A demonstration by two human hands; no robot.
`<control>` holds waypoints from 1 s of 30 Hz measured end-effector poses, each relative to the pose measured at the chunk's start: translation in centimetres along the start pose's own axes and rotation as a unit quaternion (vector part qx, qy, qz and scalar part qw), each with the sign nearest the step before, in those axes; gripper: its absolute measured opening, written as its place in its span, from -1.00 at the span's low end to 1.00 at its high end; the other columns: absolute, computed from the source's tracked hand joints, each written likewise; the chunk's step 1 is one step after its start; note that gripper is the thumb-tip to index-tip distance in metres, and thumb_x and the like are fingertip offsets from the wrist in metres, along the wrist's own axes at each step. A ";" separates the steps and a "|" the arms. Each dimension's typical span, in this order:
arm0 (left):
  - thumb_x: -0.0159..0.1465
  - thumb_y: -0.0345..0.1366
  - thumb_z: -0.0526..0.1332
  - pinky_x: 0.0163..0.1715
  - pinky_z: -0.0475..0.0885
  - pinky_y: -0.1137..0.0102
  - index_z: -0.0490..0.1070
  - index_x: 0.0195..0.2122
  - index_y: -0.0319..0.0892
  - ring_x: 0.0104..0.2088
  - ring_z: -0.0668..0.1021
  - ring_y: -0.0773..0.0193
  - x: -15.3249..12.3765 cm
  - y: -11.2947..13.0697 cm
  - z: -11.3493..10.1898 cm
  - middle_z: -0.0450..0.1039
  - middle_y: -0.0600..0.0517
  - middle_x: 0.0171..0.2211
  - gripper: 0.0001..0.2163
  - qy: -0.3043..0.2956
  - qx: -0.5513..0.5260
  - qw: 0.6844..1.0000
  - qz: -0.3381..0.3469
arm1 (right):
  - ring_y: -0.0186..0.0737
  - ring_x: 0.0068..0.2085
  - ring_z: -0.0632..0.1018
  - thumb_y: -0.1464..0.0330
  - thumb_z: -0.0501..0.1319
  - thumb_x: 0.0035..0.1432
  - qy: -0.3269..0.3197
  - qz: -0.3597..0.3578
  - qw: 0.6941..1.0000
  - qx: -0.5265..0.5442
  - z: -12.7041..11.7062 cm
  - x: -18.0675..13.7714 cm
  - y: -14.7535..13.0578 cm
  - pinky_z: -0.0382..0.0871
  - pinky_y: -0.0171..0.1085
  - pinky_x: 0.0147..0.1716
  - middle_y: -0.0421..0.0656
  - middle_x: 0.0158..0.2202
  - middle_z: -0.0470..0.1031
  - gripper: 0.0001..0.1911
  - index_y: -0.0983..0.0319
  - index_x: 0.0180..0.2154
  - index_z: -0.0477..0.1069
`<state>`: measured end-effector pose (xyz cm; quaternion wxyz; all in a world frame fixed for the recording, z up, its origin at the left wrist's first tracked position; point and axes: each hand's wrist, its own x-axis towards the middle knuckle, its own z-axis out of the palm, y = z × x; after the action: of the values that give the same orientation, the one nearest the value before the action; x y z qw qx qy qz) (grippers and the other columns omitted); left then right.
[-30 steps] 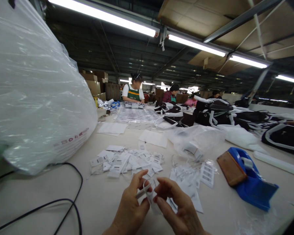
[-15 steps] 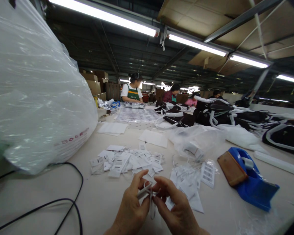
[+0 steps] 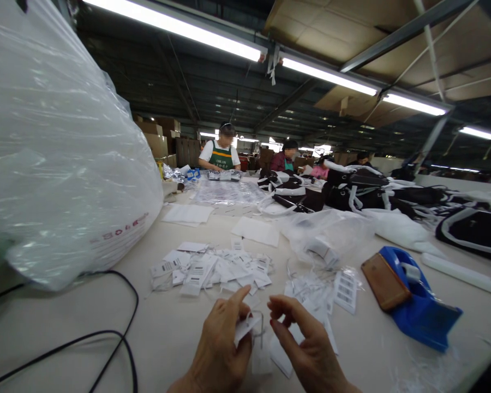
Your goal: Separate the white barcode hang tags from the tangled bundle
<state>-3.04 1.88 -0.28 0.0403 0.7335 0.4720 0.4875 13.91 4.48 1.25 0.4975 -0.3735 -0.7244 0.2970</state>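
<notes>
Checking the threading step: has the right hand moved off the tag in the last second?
Yes. The right hand has drawn rightward from the left hand, toward the tape dispenser.

A big clear plastic sack (image 3: 61,158) stands at the left of the worktop (image 3: 167,333), a black cable (image 3: 106,333) looping below it. A blue tape dispenser (image 3: 421,305) sits at the right, a brown phone (image 3: 385,281) leaning on it. Black bags (image 3: 364,191) pile further back, where a person in a green apron (image 3: 222,155) works.
</notes>
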 end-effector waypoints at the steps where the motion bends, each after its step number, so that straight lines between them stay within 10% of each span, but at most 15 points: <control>1: 0.09 -0.53 0.02 -0.20 0.40 0.24 0.00 0.15 -0.09 -0.29 0.48 0.19 0.0 0.1 0.1 0.43 0.03 -0.32 -0.43 0.011 -0.009 1.000 -0.010 | -0.21 -0.22 0.53 0.45 0.15 0.06 -0.009 0.025 1.000 -0.005 -0.1 0.2 0.0 0.39 -0.26 -0.25 -0.14 -0.23 0.54 -0.71 0.15 -0.13 0.38; 9: 0.16 -0.45 0.03 -0.17 0.37 0.27 0.07 0.11 -0.03 -0.29 0.51 0.23 -0.2 0.4 0.4 0.43 0.07 -0.33 -0.52 0.038 -0.053 0.996 -0.059 | -0.05 -0.21 0.55 0.44 0.23 -0.15 -0.123 0.176 0.967 0.138 1.3 2.3 0.0 0.30 -0.02 -0.15 -0.08 -0.30 0.58 -0.50 0.24 -0.07 0.32; 21: 0.11 -0.53 0.04 -0.35 0.43 0.24 0.04 0.09 -0.31 -0.38 0.48 0.15 0.7 -0.1 -0.5 0.45 -0.08 -0.37 -0.52 0.008 0.127 0.990 0.053 | -0.38 -0.54 0.43 0.36 0.35 -0.11 -0.045 0.152 0.952 0.262 -1.6 2.8 -5.2 0.36 -0.35 -0.53 -0.24 -0.48 0.44 -0.67 0.23 -0.22 0.43; 30: 0.18 -0.42 0.04 -0.28 0.46 0.15 0.11 0.07 -0.32 -0.32 0.51 0.14 0.8 0.0 -0.4 0.46 -0.09 -0.32 -0.60 0.011 0.068 0.996 -0.060 | -0.38 -0.53 0.49 0.37 0.32 0.01 -0.073 0.121 0.952 0.271 -3.2 2.4 -7.2 0.40 -0.38 -0.52 -0.22 -0.42 0.50 -0.71 0.16 -0.16 0.44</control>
<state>-3.24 2.25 0.47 0.0142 0.6992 0.5478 0.4593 14.64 2.72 9.30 0.4859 -0.2868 -0.6004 0.5667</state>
